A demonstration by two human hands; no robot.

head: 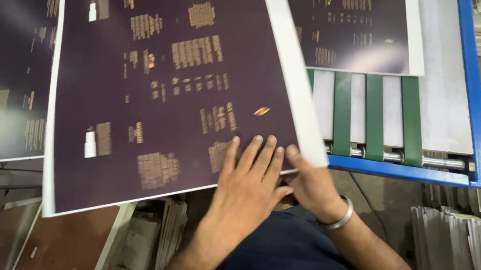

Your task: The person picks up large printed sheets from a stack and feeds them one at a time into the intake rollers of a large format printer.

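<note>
The step in hand looks like lifting a big printed sheet (164, 90) away from the belt table (468, 111): the left hand (246, 180) lies flat and open on its near edge while the right hand (310, 182) pinches the white corner from beneath. Next comes a level, two-handed carry, I judge. The sheet is dark purple with gold blocks and white borders, tilted above the stacks.

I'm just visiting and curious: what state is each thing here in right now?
Large dark printed sheet: tilted, held at its lower right corner.
Left hand: flat on the sheet, fingers spread.
Right hand: grips the sheet's white edge.
Second dark sheet: lying on the conveyor.
Green belts: motion cannot be told.
</note>
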